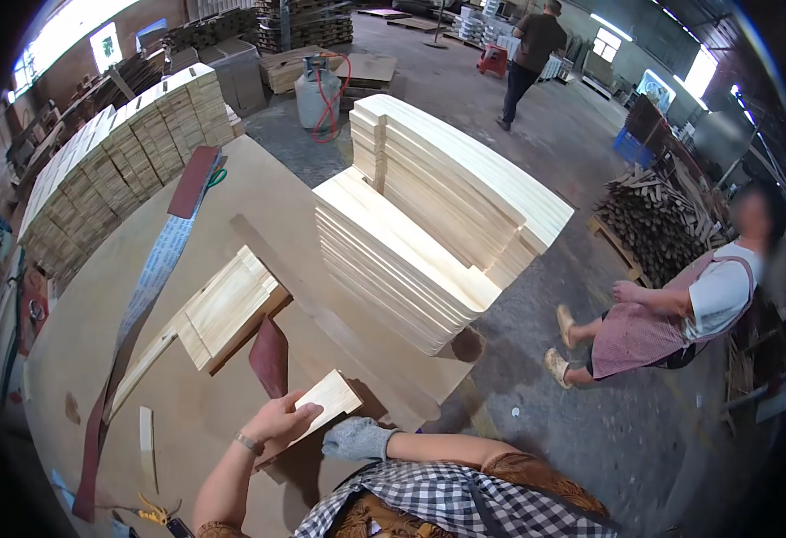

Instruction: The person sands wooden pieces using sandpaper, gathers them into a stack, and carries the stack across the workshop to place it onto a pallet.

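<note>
A pale wooden board [337, 396] with a notched end lies at the near side of the table. My left hand [284, 421], bare with a band at the wrist, grips it from the left, thumb over the top face. Beside the board's right edge is my right hand [357, 439] in a grey glove, its fingers curled. What it holds, if anything, is hidden. A dark red strip of what looks like sandpaper [269, 359] rests just beyond. Its upper end meets a wooden piece with a notched end [234, 309].
A tall stack of shaped boards [411, 269] stands at the table's far right. Bundled wood blocks [133, 148] line the left. A long abrasive belt [155, 269] crosses the brown table [187, 439]. One person in an apron [653, 318] is at right; another [536, 54] is farther back.
</note>
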A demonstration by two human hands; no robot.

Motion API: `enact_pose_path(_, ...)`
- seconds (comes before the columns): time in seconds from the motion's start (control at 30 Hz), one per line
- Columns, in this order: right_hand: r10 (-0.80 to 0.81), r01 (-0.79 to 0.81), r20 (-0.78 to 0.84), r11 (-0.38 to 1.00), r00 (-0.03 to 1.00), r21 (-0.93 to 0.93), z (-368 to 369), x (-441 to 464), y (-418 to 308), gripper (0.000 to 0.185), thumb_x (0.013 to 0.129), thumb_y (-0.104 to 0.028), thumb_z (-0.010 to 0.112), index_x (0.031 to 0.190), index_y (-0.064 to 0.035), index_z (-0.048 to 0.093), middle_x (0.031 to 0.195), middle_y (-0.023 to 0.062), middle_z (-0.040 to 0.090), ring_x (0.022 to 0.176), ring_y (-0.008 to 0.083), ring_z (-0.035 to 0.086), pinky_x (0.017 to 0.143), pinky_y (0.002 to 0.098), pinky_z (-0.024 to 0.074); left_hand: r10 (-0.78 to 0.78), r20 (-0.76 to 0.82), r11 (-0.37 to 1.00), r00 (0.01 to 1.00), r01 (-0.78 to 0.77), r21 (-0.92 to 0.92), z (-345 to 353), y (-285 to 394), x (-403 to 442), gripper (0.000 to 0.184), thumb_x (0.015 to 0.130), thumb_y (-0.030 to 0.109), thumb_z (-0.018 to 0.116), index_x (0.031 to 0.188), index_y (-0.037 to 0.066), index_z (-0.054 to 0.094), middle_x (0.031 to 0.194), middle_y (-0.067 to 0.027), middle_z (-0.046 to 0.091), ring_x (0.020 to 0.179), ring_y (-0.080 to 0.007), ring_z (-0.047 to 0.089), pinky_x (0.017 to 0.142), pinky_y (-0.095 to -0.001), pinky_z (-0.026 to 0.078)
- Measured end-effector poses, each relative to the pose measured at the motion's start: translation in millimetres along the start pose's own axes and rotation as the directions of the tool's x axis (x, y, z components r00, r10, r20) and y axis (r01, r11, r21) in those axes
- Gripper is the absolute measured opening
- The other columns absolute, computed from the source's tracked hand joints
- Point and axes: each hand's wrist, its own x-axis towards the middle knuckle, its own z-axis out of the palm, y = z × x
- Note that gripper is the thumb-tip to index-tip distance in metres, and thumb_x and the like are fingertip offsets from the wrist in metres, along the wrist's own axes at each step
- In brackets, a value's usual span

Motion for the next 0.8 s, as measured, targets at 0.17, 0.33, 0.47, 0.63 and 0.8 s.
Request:
enact_pose_path(0.17, 0.041, -0.041, 0.038, 0.999, 0.998, 0.005, 8.4, 18.1, -11.8, 0.042, 0.092, -0.041, 0.051, 0.105, -0.0038, 0.066, 0.100, 0.0205, 0.068, 0.092, 0.0391, 0.065, 0.084, 0.0498, 0.0498, -0.110, 0.080, 0.983, 0.991, 0.097, 0.156, -16.1, 10.0, -12.4, 0.060, 0.091, 0.058, 0.054, 0.126, 0.010, 0.061, 0.108, -0.0173, 0.069, 0.103, -0.0311, 0.065, 0.089, -0.0372, 0.049)
enact_pose_path(0.33, 0.065, -0.049, -0.188, 0.995, 0.980, 0.088, 71.5, 47.8, 17.8, 0.038, 0.091, -0.034, 0.052, 0.114, -0.0071, 0.064, 0.110, 0.0199, 0.066, 0.098, 0.0382, 0.064, 0.086, 0.0494, 0.0498, -0.150, 0.081, 0.978, 0.985, 0.136, 0.156, -16.2, 8.1, -16.3, 0.065, 0.088, 0.062, 0.057, 0.128, 0.011, 0.060, 0.107, -0.0157, 0.069, 0.101, -0.0295, 0.065, 0.090, -0.0362, 0.049)
enact_pose_path(0.47, 0.047, -0.024, -0.190, 0.992, 0.981, 0.122, 71.4, 43.3, 13.2, 0.039, 0.090, -0.036, 0.051, 0.110, -0.0071, 0.067, 0.110, 0.0208, 0.066, 0.101, 0.0384, 0.063, 0.089, 0.0499, 0.0490, -0.162, 0.077, 0.986, 0.984, 0.159, 0.050, -14.0, 13.8, -23.2, 0.054, 0.089, 0.053, 0.060, 0.123, 0.010, 0.064, 0.089, -0.0079, 0.070, 0.084, -0.0154, 0.064, 0.076, -0.0298, 0.050)
enact_pose_path(0.63, -0.038, 0.034, 0.184, 0.999, 0.982, 0.025, 31.0, 35.8, -2.6, 0.040, 0.092, -0.035, 0.047, 0.104, -0.0050, 0.069, 0.106, 0.0207, 0.068, 0.097, 0.0378, 0.065, 0.086, 0.0488, 0.0501, -0.126, 0.080, 0.889, 0.989, 0.148, -0.433, -13.7, -29.8, -15.1, 0.068, 0.097, 0.057, 0.047, 0.127, -0.003, 0.058, 0.113, -0.0079, 0.066, 0.106, -0.0151, 0.059, 0.092, -0.0278, 0.046)
enact_pose_path(0.8, 0.075, -0.084, 0.123, 0.994, 0.990, 0.070, 45.6, 50.6, -18.1, 0.041, 0.093, -0.035, 0.044, 0.096, -0.0046, 0.072, 0.102, 0.0201, 0.069, 0.092, 0.0377, 0.067, 0.083, 0.0504, 0.0506, -0.339, 0.195, 0.923, 0.920, 0.366, -0.123, -23.3, -44.7, 0.0, 0.072, 0.096, 0.061, 0.043, 0.124, -0.003, 0.060, 0.117, -0.0118, 0.065, 0.109, -0.0197, 0.057, 0.095, -0.0342, 0.045)
